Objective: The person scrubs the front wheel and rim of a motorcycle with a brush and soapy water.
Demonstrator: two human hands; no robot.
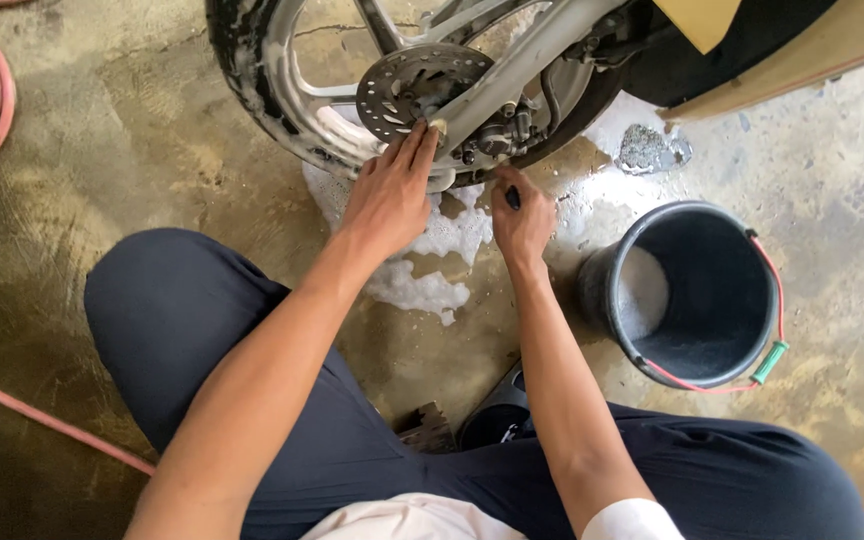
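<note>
Your right hand (522,218) is clenched around a small dark-handled brush (513,197) just below the brake, your left hand (389,195) lies open with fingertips on the fork leg beside the disc (407,88), and the soapy wheel (282,90) stands straight ahead, slightly nearer your left.

- Soft, even daylight; picture sharp throughout.
- Glare on the wet grey-brown concrete floor (602,190) at upper centre.
- Dimmer toward the lower left corner.
</note>
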